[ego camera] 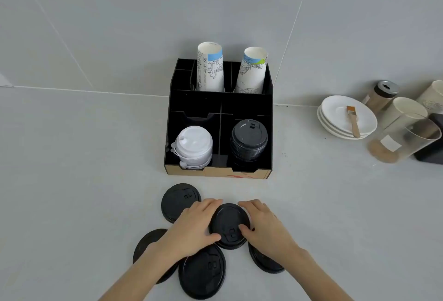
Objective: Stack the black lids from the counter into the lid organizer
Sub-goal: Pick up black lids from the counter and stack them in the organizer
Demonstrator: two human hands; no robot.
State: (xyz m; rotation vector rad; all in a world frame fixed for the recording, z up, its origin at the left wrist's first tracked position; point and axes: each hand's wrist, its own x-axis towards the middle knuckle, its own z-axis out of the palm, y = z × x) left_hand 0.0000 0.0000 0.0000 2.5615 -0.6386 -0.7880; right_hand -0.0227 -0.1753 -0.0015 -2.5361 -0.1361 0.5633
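Several black lids lie on the grey counter in front of the lid organizer (213, 172). My left hand (191, 225) and my right hand (263, 225) grip the middle black lid (229, 223) from both sides. Other black lids lie at the upper left (177, 199), the lower left (148, 243), the front (202, 274) and under my right wrist (261, 261). In the organizer's front right compartment stands a stack of black lids (249, 139). A stack of white lids (193, 146) fills the front left one.
Two paper cup stacks (210, 68) (251, 70) stand in the organizer's back compartments. To the right are stacked white saucers (335, 118) with a brush (353, 121), jars (381, 96) and a clear container (405, 139). A tiled wall rises behind.
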